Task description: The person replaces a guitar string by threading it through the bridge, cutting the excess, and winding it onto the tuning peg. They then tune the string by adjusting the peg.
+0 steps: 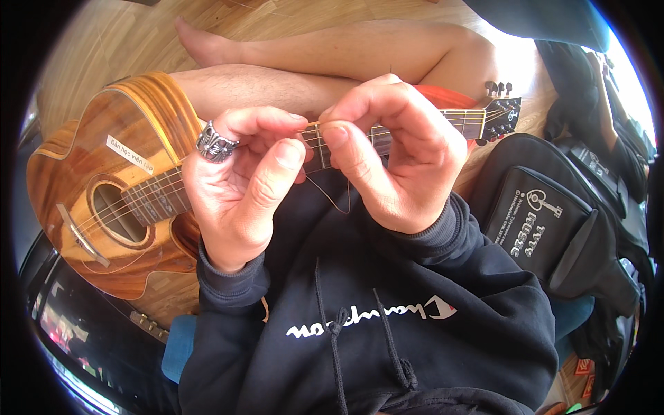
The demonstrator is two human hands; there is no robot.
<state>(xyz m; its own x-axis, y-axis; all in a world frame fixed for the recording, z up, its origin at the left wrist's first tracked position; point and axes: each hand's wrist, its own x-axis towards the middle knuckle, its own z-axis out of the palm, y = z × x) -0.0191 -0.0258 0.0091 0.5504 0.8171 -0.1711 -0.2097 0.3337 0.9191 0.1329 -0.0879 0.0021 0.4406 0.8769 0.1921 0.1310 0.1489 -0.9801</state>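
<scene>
My left hand [245,190], with a silver ring, and my right hand [387,155] are raised close together in the centre, fingers curled around a thin string [333,204] whose slack loop dangles between them. My right thumb and index finger pinch it; my left fingertips grip it too, their exact hold partly hidden. Behind both hands lies a wooden acoustic guitar [76,173] with a white sticker, its body at the left and its neck running right to a dark headstock [503,114].
My bare legs [366,48] stretch across the wooden floor [117,48] behind the guitar. A black padded bag [546,221] and dark clothing [567,97] are at right. A glossy black object [76,325] is at lower left, beside a blue cushion [176,353].
</scene>
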